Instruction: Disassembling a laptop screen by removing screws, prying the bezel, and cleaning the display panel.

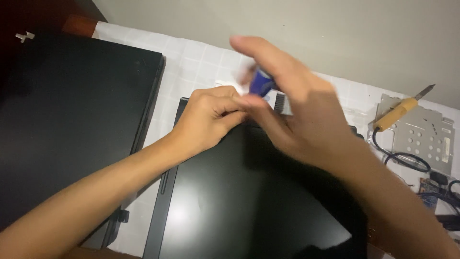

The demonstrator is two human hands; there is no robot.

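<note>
Nearest me, the black laptop (254, 201) is lying closed on the white cloth (191, 57), where my left hand (211, 117) is pinching its rear edge, my right hand (292, 110) is gripping a blurred blue tool (261, 82), and I am judging the work barely started.

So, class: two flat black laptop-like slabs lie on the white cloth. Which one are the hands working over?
The nearer, central black slab: both the left hand and right hand meet at its far edge. The other slab lies untouched at left.
</note>
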